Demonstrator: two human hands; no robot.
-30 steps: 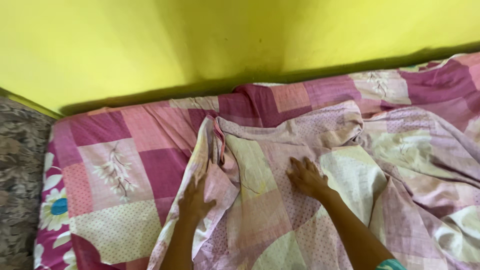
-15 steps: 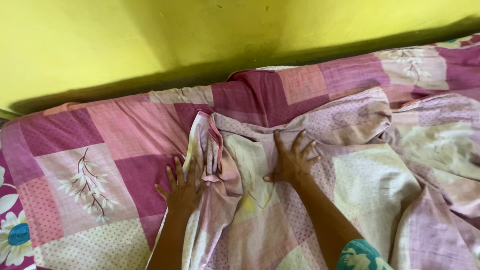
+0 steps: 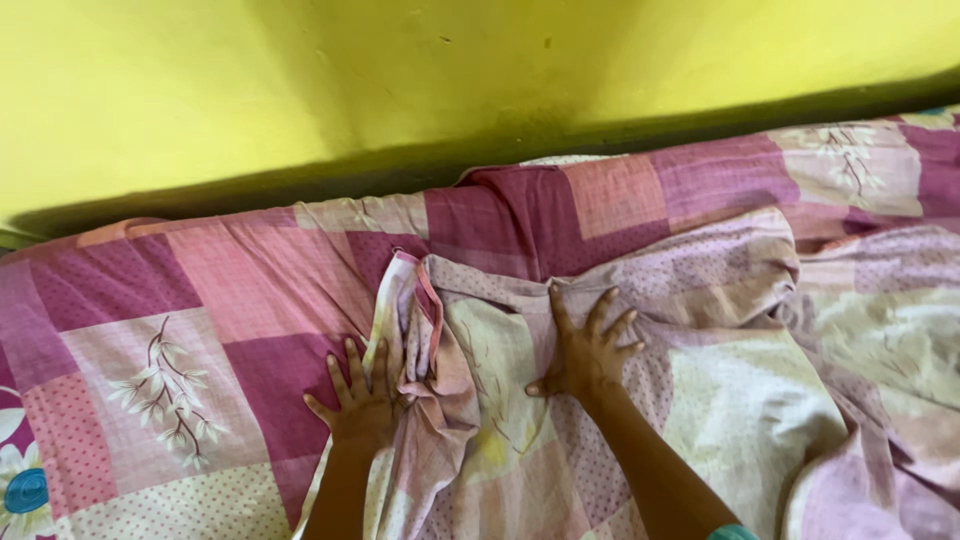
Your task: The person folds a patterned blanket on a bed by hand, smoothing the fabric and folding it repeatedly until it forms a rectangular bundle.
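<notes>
A crumpled, faded pink and cream patchwork cover [image 3: 720, 380] lies on a bed spread with a brighter pink patchwork sheet [image 3: 230, 300]. My right hand [image 3: 585, 345] presses flat on the cover, fingers spread, just below its bunched top edge. My left hand [image 3: 360, 395] lies flat with fingers apart at the cover's folded left edge [image 3: 420, 320], partly on the sheet and touching the fold.
A yellow wall [image 3: 400, 80] runs along the far side of the bed, with a dark gap at the mattress edge. The sheet's floral patches [image 3: 165, 395] lie to the left. More rumpled cover fills the right side.
Both hands slid forward toward the wall and spread flat on the cover; the view moved closer and left. Over the last half second they barely shifted.
</notes>
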